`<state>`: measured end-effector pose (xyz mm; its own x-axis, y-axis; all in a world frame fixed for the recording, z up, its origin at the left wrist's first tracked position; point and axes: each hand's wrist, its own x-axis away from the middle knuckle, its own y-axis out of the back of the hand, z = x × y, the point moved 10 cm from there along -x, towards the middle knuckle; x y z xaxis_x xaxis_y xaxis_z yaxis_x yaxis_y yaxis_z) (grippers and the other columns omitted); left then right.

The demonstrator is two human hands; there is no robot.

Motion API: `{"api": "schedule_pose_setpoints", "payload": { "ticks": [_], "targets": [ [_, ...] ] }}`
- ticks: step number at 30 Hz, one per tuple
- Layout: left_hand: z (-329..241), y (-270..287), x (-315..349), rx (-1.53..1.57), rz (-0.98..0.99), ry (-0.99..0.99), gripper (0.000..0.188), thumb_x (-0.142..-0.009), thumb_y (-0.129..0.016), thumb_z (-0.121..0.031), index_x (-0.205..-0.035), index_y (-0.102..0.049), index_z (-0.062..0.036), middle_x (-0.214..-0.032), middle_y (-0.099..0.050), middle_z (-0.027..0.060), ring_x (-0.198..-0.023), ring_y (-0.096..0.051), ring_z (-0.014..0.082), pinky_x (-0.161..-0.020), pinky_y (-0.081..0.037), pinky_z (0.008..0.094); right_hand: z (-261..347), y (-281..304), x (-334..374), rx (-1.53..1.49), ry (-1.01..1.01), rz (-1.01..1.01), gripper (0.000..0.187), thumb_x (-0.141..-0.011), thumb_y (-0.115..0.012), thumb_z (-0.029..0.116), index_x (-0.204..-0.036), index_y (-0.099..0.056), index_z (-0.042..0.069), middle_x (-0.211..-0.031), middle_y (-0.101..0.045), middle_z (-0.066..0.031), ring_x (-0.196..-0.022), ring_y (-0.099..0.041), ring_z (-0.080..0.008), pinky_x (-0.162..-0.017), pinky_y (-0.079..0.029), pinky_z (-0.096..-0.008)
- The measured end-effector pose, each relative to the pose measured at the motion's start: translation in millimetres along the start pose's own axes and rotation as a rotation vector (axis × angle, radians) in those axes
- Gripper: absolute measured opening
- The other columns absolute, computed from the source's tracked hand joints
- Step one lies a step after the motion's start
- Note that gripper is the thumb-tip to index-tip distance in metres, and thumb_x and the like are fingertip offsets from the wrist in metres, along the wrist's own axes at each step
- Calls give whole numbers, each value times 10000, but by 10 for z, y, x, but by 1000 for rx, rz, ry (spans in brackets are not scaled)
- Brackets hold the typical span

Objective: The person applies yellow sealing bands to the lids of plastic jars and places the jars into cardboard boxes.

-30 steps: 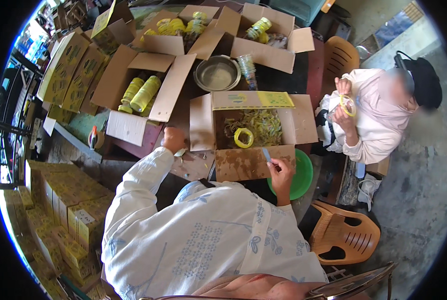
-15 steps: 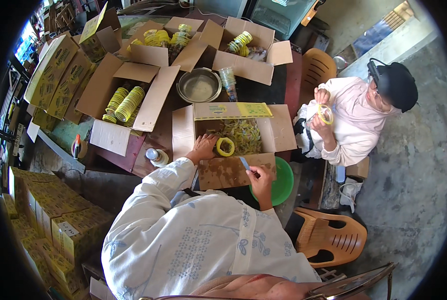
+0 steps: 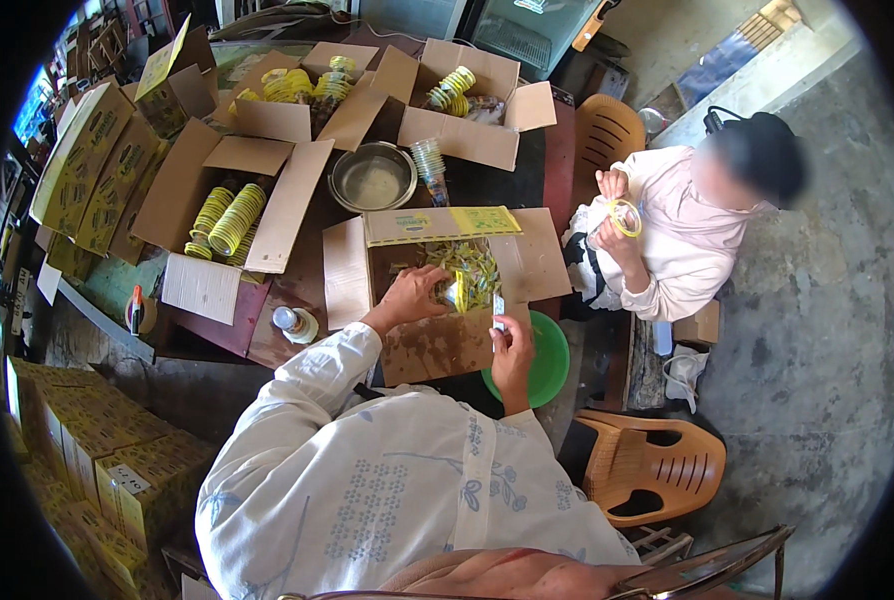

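My left hand (image 3: 412, 298) is closed around a clear plastic cup (image 3: 455, 291) with a yellow rim. It holds the cup tilted over an open cardboard box (image 3: 407, 345), its rim toward the right. Behind the cup, a loose heap of yellow-green pieces (image 3: 472, 262) lies in the box. My right hand (image 3: 512, 350) pinches a small, flat, pale-blue strip (image 3: 498, 308) that points up beside the cup; its exact kind is not clear.
Open boxes hold yellow-rimmed cups (image 3: 235, 220). A metal bowl (image 3: 372, 178) and a cup stack (image 3: 429, 165) stand behind my box. A green basin (image 3: 549, 362) is below its right side, a white-capped bottle (image 3: 294, 323) left. A co-worker (image 3: 682, 215) handles a yellow ring.
My left hand has tipped the cup from facing up to facing right, over the pieces. My right hand has brought the strip closer to upright. The whole view has shifted slightly.
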<state>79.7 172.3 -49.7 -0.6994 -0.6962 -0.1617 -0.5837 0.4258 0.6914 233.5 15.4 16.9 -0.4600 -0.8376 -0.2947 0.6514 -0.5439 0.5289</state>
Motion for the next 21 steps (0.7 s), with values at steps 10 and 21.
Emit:
{"api": "schedule_pose_setpoints", "payload": {
  "ticks": [10, 21],
  "targets": [
    [-482, 263, 234, -9, -26, -84, 638, -689, -820, -247, -1280, -611, -128, -1201, -646, 123, -1118, -626, 342, -956, -493, 471, 47, -403, -83, -73, 11, 169, 200, -837, -808, 151, -942, -715, 9, -862, -618, -91, -706, -608, -224, -629, -483, -349],
    [-373, 341, 276, 46, 39, -51, 655, -703, -833, -296, -1296, -610, -130, -1210, -649, 139, -1137, -623, 351, -954, -519, 459, 204, -164, -236, -124, 104, 204, 163, -878, -774, 154, -982, -743, 33, -931, -637, -74, -744, -621, -191, -640, -484, -320]
  ]
}}
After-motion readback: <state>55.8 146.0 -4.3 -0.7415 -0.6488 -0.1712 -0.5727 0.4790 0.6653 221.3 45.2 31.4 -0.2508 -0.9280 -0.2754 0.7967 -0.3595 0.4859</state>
